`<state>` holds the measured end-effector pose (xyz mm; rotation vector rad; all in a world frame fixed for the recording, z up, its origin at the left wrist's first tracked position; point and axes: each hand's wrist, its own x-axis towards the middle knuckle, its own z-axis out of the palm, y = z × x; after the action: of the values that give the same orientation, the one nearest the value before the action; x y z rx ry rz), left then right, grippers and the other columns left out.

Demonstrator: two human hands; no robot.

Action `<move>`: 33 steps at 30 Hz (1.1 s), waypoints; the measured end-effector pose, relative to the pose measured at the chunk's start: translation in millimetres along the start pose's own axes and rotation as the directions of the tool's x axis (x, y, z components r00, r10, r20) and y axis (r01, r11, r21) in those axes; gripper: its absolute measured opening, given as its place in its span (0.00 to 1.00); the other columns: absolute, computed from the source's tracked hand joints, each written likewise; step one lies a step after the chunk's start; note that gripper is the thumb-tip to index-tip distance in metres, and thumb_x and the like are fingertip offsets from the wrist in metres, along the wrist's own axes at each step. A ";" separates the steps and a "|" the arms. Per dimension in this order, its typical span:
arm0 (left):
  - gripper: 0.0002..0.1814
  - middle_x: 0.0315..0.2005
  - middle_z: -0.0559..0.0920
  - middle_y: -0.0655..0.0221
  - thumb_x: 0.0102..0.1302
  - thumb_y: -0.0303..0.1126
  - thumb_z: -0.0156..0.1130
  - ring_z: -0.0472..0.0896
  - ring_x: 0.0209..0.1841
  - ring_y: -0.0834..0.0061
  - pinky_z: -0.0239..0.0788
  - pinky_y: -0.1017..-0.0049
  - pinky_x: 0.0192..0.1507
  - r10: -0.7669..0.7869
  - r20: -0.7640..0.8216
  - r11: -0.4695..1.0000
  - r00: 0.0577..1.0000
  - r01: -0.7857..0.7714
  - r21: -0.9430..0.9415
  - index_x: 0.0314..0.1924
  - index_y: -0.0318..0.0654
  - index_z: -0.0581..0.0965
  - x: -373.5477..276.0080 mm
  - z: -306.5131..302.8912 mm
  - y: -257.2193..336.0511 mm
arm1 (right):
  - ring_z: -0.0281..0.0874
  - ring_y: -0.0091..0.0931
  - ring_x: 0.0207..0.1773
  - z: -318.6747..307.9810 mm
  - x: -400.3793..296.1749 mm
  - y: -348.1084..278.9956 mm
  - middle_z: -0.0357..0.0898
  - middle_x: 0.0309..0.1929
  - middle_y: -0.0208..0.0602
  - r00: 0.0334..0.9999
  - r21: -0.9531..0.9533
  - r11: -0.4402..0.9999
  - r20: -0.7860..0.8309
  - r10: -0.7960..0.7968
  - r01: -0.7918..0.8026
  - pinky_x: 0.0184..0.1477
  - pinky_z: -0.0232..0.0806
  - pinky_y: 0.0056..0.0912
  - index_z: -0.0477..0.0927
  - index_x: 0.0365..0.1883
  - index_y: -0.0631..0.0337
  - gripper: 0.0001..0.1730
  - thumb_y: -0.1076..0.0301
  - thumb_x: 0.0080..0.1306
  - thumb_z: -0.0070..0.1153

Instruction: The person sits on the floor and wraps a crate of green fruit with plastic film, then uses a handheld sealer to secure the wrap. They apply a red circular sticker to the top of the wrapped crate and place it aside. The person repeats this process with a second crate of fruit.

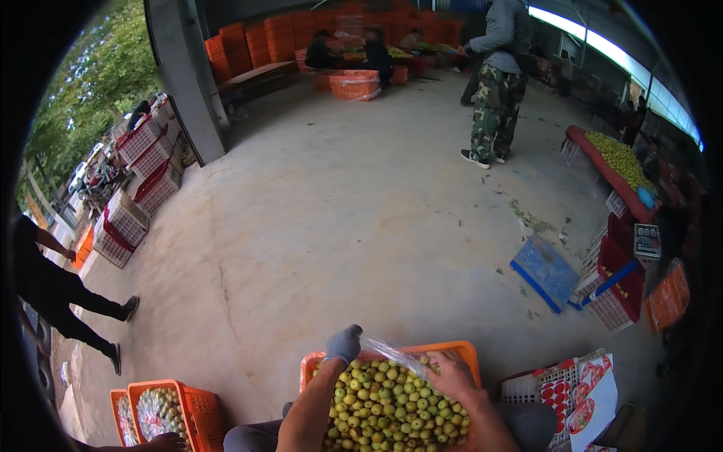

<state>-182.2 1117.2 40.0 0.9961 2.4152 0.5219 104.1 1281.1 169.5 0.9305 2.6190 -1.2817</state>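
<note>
My left hand (343,343), in a grey glove, grips one end of a clear plastic bag (390,354). The bag stretches slantwise across to my right hand (452,374), which is bare and closed around its other end. A few fruits show by the right fingers; whether they lie inside the bag I cannot tell. Below both hands is an orange plastic crate (466,351) heaped with small yellow-green fruits (390,401) that look like jujubes. It stands between my knees, and my forearms cover parts of it.
Left, another person's hand (166,442) is by an orange crate (200,404) of bagged fruit. Right, a white crate (517,390) bears sticker sheets (556,401). Ahead right are a blue platform scale (545,271) and a person standing (497,85). Another person (68,282) walks at left.
</note>
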 end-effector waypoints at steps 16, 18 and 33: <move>0.23 0.49 0.87 0.54 0.67 0.48 0.67 0.87 0.51 0.50 0.79 0.57 0.52 0.254 0.388 0.931 0.886 -0.332 0.149 0.59 0.49 0.82 -50.3 -101.0 19.9 | 0.86 0.42 0.43 76.3 47.3 1.0 0.86 0.40 0.40 0.995 0.076 0.993 0.032 -0.094 0.091 0.44 0.77 0.53 0.82 0.56 0.54 0.14 0.60 0.77 0.57; 0.22 0.48 0.86 0.54 0.66 0.44 0.65 0.87 0.49 0.50 0.79 0.55 0.51 0.181 0.362 0.898 0.914 -0.304 0.318 0.58 0.47 0.82 -51.0 -95.8 -9.8 | 0.84 0.42 0.47 71.1 42.8 -4.6 0.86 0.43 0.41 0.997 0.111 0.993 0.061 -0.042 0.035 0.49 0.76 0.54 0.82 0.56 0.55 0.16 0.58 0.76 0.58; 0.10 0.33 0.87 0.61 0.70 0.43 0.67 0.86 0.36 0.52 0.78 0.58 0.36 0.180 -0.199 0.981 0.963 -0.161 0.107 0.38 0.47 0.82 -110.8 -124.0 -22.5 | 0.68 0.46 0.74 42.4 -30.0 11.5 0.74 0.69 0.51 0.997 -0.340 0.938 0.021 0.075 -0.063 0.75 0.58 0.58 0.78 0.65 0.60 0.35 0.45 0.68 0.65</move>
<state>-194.2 1001.1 160.6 1.2532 2.5693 0.6094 127.0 1240.5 143.8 0.9198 2.6350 -0.7836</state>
